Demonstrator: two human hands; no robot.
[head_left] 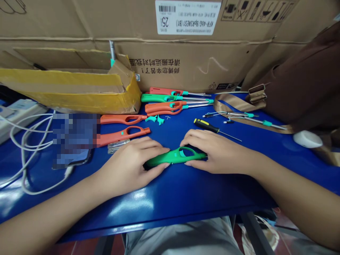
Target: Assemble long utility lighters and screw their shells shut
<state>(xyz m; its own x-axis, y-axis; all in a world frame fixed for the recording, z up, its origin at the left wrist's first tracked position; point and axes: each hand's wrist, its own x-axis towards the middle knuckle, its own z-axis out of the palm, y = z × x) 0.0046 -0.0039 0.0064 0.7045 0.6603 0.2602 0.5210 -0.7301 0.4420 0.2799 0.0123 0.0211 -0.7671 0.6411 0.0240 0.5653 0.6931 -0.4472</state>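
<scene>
A green lighter body [170, 158] with a trigger loop and a small turquoise switch lies between my two hands, just over the blue table. My left hand [132, 161] is closed around its handle end. Its other end, by the loop, is gripped by the fingers of my right hand [215, 150]. Beyond my right hand lies a black and yellow screwdriver [205, 124]. Two orange lighter shells [124, 135] rest past my left hand, with turquoise triggers [160, 119] and tiny screws [167, 117] nearby.
Several long-necked lighters [164, 107] lie at the back, near a taped cardboard box [79, 99]. Metal lighter tubes [260, 122] and a brown strap [233, 104] are at right, with a white mouse [307, 139]. A phone [73, 159] and white cables [23, 156] occupy the left.
</scene>
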